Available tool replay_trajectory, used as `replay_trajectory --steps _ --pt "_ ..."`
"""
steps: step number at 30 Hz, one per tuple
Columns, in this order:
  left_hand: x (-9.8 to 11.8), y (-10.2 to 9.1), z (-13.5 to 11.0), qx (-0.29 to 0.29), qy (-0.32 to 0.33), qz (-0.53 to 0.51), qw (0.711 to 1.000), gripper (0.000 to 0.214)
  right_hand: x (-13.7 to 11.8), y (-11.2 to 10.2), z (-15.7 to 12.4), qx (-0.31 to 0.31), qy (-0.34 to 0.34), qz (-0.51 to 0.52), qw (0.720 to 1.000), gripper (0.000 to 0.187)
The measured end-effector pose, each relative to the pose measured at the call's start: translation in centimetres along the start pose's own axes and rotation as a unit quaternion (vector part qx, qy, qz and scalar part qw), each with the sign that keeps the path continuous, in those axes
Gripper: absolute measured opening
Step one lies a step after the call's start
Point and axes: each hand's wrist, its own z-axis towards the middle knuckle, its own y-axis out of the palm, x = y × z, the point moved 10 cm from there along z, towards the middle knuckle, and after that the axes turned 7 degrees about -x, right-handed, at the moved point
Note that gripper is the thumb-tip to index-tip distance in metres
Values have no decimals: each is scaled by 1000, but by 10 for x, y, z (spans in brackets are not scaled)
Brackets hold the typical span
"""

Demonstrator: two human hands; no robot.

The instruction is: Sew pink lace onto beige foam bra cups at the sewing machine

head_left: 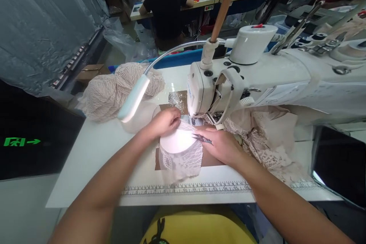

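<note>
A pale bra cup (176, 142) with a lace panel (183, 162) lies just in front of the sewing machine's needle area. My left hand (166, 122) is closed, its fingertips pinching the upper left edge of the fabric. On the other side, my right hand (221, 144) holds a pair of thread snips (204, 139), blades pointing left over the cup. Its fingertips lie close to the fabric's right edge, beneath the machine head (204, 89). Whether they also grip the fabric cannot be made out. The presser foot is partly hidden.
A lamp (134, 99) on a bendy neck hangs over the left side. Behind it are bundled lace (122, 87) and a beige cup piece (141, 116). More lace (263, 141) is heaped right. A ruler strip (185, 190) runs along the front; a dark screen (340, 164) stands right. A person (166, 7) sits beyond.
</note>
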Motion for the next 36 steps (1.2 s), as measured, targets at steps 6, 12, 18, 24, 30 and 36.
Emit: replay_trajectory --steps 6,12,18,24,30,36 --pt "19 -30 -11 41 -30 53 997 17 1 1 -2 -9 32 -3 999 41" --pt "64 15 -30 -4 26 73 997 28 -4 -5 -1 17 27 -49 998 41" --pt "53 33 -26 -28 37 141 989 47 -4 -5 0 29 32 -58 997 40" --pt "47 27 -17 -38 68 156 985 54 -2 -2 1 29 44 -74 996 37" --pt "43 31 -12 -46 79 160 983 55 3 4 1 10 72 -102 992 39" --pt "40 27 -14 -22 97 166 981 53 2 9 3 -5 62 -126 990 42"
